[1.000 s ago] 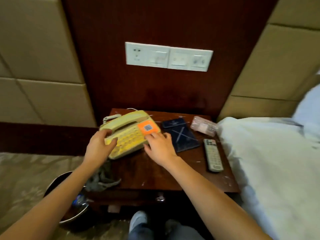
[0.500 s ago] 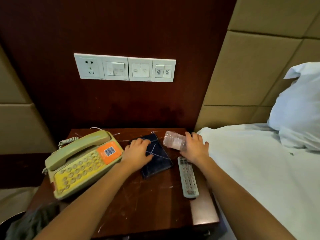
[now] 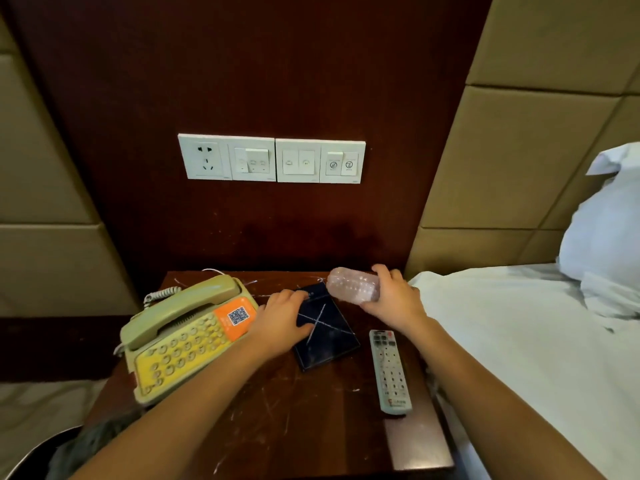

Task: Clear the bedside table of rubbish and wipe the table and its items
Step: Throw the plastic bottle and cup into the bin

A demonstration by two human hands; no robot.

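our right hand (image 3: 394,303) has its grip curled round the crushed bottle (image 3: 351,284), lying crosswise, while the left hand (image 3: 280,320) (resting slack on the dark pad (image 3: 329,341)) sits nearer the bin (image 3: 24,462).

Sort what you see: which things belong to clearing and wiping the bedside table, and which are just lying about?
Job: clear plastic bottle in right hand; dark pad under left hand; telephone; remote; bedside table.
Lying about: switch panel; pillow; bed sheet.
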